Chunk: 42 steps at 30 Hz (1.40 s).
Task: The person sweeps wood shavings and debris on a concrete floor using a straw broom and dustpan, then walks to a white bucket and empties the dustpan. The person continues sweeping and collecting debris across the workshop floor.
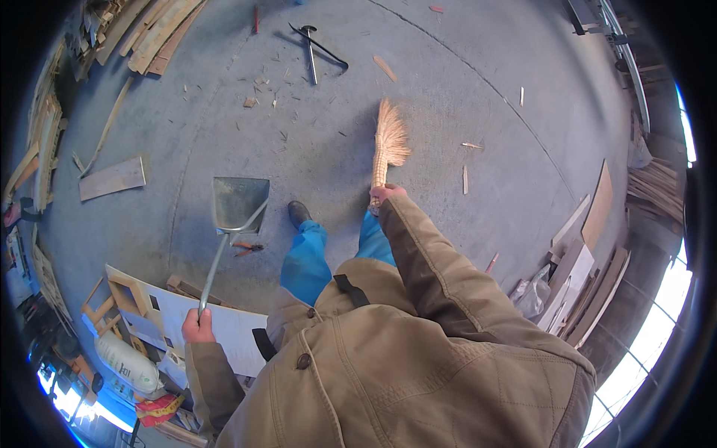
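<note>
Left of my shoe (299,213), my left hand (197,326) grips the dustpan (239,203); my right hand (385,194) grips the straw broom (388,142); white sack (127,362) behind.

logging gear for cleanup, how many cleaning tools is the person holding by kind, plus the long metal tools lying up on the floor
straw broom, in right hand: 1
metal dustpan, handle in left hand: 1
long metal tools on floor: 2
total: 4

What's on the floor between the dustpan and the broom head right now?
In the head view, between the dustpan and the broom lies mostly bare concrete floor, with only a few tiny wood chips; the person's dark shoe sits just below.
</note>
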Available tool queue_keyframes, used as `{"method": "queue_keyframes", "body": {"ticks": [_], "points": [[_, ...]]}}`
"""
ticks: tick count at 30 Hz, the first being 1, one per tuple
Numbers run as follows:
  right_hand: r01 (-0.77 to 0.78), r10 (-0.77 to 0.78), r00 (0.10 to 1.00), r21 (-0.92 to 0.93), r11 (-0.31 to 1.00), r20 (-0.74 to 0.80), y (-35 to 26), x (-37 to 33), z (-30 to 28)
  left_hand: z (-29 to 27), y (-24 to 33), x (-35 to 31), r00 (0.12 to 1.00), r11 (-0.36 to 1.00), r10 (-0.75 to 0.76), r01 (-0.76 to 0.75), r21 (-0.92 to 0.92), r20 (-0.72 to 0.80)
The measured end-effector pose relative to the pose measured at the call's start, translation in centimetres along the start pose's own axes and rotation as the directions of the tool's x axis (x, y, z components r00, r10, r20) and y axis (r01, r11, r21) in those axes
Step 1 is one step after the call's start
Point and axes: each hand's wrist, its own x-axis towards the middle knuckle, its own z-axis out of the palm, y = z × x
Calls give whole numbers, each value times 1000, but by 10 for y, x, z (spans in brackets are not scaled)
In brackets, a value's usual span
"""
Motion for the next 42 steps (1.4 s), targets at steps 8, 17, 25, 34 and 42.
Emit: {"method": "queue_keyframes", "body": {"ticks": [8,17,25,34,42], "points": [[44,-13,967,-118,992,254,-19,-129,16,-19,-43,33,1000,997,-22,22,-79,-2],[61,-66,998,-191,980,-16,-58,-99,-34,-23,-50,40,997,996,-80,80,-24,19],[31,-67,988,-242,970,-141,-109,25,-28,-32,-40,17,987,984,-146,138,-114,-66],[65,-31,995,-399,915,92,-97,-33,40,-18,3,23,985,975,-165,156,-158,-45],[159,-46,976,-547,822,215,-145,-95,-17,-9,5,30,974,953,-192,156,-259,-123]]}}
